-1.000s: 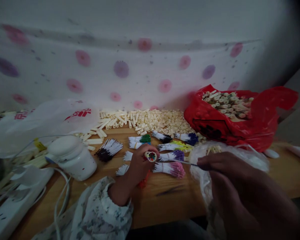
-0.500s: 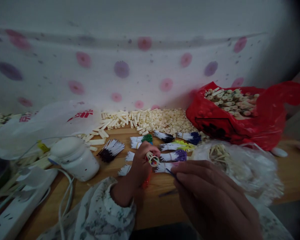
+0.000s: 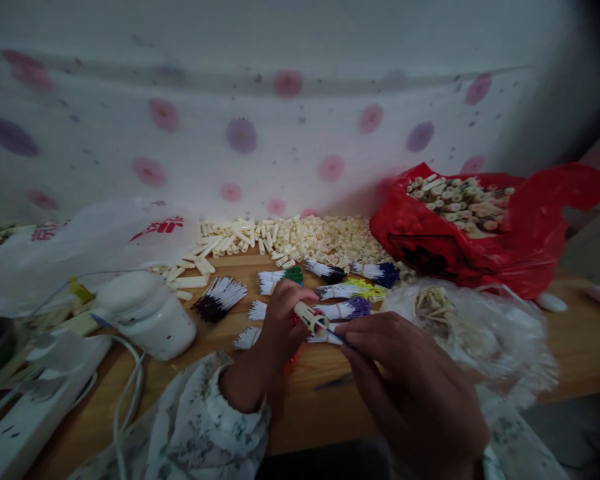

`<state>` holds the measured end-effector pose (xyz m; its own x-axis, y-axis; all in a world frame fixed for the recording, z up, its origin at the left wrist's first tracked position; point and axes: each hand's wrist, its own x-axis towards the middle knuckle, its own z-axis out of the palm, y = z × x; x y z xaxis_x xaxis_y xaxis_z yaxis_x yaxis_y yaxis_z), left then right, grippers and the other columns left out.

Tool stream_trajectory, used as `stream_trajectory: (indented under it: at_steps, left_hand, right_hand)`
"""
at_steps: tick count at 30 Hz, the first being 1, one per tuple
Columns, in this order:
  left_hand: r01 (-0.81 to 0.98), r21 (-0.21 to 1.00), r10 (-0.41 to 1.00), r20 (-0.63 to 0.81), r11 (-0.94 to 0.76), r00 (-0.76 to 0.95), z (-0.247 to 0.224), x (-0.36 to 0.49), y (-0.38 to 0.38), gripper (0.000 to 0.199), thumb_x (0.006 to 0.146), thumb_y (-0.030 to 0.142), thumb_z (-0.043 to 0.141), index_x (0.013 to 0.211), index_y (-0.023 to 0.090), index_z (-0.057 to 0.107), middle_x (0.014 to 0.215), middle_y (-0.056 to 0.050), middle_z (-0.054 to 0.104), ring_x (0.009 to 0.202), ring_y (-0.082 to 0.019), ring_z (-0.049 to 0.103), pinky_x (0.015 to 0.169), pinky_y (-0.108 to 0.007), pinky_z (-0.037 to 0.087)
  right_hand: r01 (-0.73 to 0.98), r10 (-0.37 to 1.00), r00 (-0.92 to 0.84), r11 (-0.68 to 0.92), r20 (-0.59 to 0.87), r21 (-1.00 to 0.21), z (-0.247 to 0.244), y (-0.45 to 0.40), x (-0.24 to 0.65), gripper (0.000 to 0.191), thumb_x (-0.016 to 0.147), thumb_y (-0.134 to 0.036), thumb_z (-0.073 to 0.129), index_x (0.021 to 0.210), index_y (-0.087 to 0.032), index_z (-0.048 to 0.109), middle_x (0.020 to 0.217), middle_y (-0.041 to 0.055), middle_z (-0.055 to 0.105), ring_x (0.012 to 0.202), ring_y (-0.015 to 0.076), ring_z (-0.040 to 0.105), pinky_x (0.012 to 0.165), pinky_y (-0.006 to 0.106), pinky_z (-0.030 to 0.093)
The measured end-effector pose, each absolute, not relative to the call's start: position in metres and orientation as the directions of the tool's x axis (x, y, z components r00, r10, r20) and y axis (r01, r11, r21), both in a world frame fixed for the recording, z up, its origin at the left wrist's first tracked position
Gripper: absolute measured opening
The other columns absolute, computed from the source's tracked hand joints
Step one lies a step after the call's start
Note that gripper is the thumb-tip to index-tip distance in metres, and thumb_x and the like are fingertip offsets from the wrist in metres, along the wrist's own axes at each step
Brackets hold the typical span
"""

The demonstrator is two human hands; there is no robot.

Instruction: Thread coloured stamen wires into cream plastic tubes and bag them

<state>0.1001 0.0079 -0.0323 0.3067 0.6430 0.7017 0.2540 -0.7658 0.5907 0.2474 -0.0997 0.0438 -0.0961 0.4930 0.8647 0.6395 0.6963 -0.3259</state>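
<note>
In my left hand point(image 3: 283, 320) I grip a cream plastic tube point(image 3: 309, 316) with slots along its side; its open end faces right and toward me. Coloured bits show inside that opening. Between the thumb and fingers of my right hand point(image 3: 410, 377) is a thin dark blue stick point(image 3: 341, 337), perhaps a pen refill. Its far end reaches the tube's mouth; how deep it goes cannot be made out. Behind my hands lie bundles of white sticks with coloured ends, among them green point(image 3: 280, 279), yellow point(image 3: 353, 290) and purple point(image 3: 350, 309). Something red point(image 3: 291, 362) shows below my left hand.
Loose cream tubes point(image 3: 300, 237) are heaped along the wall. A red bag point(image 3: 445, 257) of assembled pieces and a clear bag point(image 3: 480, 333) stand right. At left are a white jar point(image 3: 147, 317), a power strip point(image 3: 37, 413) with cables, and black-ended sticks point(image 3: 221, 298).
My right hand has moved left, bringing the dark blue stick to the tube's mouth. My left hand has turned the tube so its opening points more to the right.
</note>
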Motion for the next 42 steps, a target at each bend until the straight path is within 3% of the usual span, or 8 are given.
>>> stream_trajectory:
  at_steps: [4,8,10,18,26,33,39,42]
  left_hand:
    - [0.246,0.583,0.632,0.691,-0.774,0.352,-0.033,0.098,0.006,0.025,0.090,0.043,0.049,0.097,0.021,0.058,0.094,-0.006,0.053,0.090,-0.023,0.049,0.078,-0.034,0.041]
    - [0.247,0.578,0.625,0.668,-0.777,0.403,-0.032,0.097,0.005,0.058,0.084,0.069,0.039,0.111,0.020,0.056,0.101,-0.008,0.051,0.096,-0.025,0.047,0.083,-0.037,0.040]
    - [0.249,0.568,0.616,0.669,-0.785,0.416,-0.032,0.097,0.005,0.065,0.085,0.072,0.029,0.117,0.020,0.054,0.103,-0.009,0.050,0.098,-0.026,0.046,0.085,-0.039,0.039]
    - [0.339,0.514,0.613,0.701,-0.788,0.364,-0.031,0.100,0.003,0.056,0.091,0.062,0.025,0.108,0.021,0.060,0.097,-0.008,0.049,0.094,-0.024,0.046,0.082,-0.037,0.040]
    - [0.454,0.402,0.550,0.794,-0.795,0.260,-0.035,0.101,0.005,0.050,0.091,0.058,0.034,0.102,0.020,0.064,0.094,-0.006,0.047,0.090,-0.022,0.046,0.078,-0.035,0.040]
    - [0.428,0.461,0.587,0.777,-0.777,0.229,-0.036,0.097,0.007,0.050,0.091,0.060,0.034,0.099,0.021,0.064,0.095,-0.006,0.048,0.092,-0.023,0.047,0.080,-0.036,0.040]
    - [0.371,0.507,0.610,0.750,-0.778,0.256,-0.038,0.096,0.008,0.048,0.090,0.059,0.036,0.101,0.022,0.064,0.095,-0.006,0.047,0.092,-0.023,0.047,0.080,-0.036,0.040]
    - [0.291,0.565,0.633,0.727,-0.772,0.266,-0.037,0.098,0.007,0.046,0.090,0.060,0.037,0.097,0.022,0.063,0.094,-0.006,0.049,0.092,-0.023,0.047,0.081,-0.035,0.040]
  right_hand:
    - [0.666,0.508,-0.082,0.668,0.858,-0.332,0.031,-0.088,0.249,0.016,0.080,-0.008,0.063,0.089,-0.021,0.062,0.083,0.0034,0.067,0.080,0.0148,0.062,0.071,0.029,0.052]
    - [0.707,0.559,0.011,0.581,0.829,-0.402,0.018,-0.079,0.249,0.010,0.078,-0.012,0.066,0.083,-0.020,0.064,0.082,0.0028,0.057,0.074,0.0134,0.056,0.061,0.026,0.048]
    - [0.702,0.567,0.039,0.571,0.823,-0.427,0.015,-0.078,0.250,0.010,0.077,-0.010,0.067,0.080,-0.019,0.063,0.080,0.0019,0.054,0.073,0.0124,0.054,0.060,0.025,0.047]
    - [0.716,0.605,0.016,0.549,0.796,-0.432,0.009,-0.076,0.255,0.014,0.079,-0.007,0.062,0.086,-0.019,0.063,0.087,0.0030,0.054,0.082,0.0135,0.053,0.069,0.026,0.046]
    - [0.617,0.674,0.152,0.507,0.723,-0.602,0.003,-0.074,0.248,0.013,0.082,-0.010,0.057,0.085,-0.020,0.065,0.085,0.0033,0.055,0.081,0.0155,0.055,0.068,0.027,0.046]
    - [0.383,0.729,0.121,0.592,0.674,-0.709,-0.004,-0.080,0.243,0.027,0.088,-0.009,0.050,0.106,-0.023,0.065,0.096,0.0045,0.053,0.091,0.0146,0.054,0.076,0.028,0.046]
    - [0.427,0.725,0.084,0.593,0.683,-0.682,0.000,-0.079,0.243,0.027,0.087,-0.008,0.051,0.103,-0.025,0.065,0.093,0.0030,0.051,0.087,0.0135,0.051,0.071,0.027,0.045]
    - [0.360,0.749,0.080,0.594,0.658,-0.720,0.003,-0.081,0.245,0.026,0.088,-0.012,0.052,0.104,-0.027,0.066,0.092,0.0022,0.053,0.087,0.0135,0.053,0.071,0.027,0.046]
